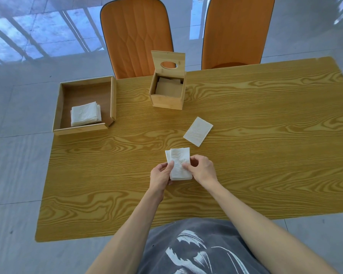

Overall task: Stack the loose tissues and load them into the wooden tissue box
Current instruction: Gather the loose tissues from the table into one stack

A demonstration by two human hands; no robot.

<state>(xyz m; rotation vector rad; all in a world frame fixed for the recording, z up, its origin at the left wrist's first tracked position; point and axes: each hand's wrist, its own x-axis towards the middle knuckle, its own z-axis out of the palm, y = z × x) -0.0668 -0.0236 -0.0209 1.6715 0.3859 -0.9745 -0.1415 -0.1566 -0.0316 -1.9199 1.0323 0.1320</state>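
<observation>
A small stack of white folded tissues [178,162] sits in the middle of the table, held from both sides. My left hand [160,177] grips its left edge and my right hand [202,170] pinches its right edge. One single folded tissue [198,131] lies flat on the table just beyond, to the right. The wooden tissue box [166,99] stands farther back with its lid [168,62] tipped up, showing an oval slot; folded tissues lie inside it.
A shallow wooden tray [83,128] at the back left holds another pile of white tissues [85,114]. Two orange chairs [137,36] stand behind the wood-grain table [265,155]. The table's near edge is close to my torso.
</observation>
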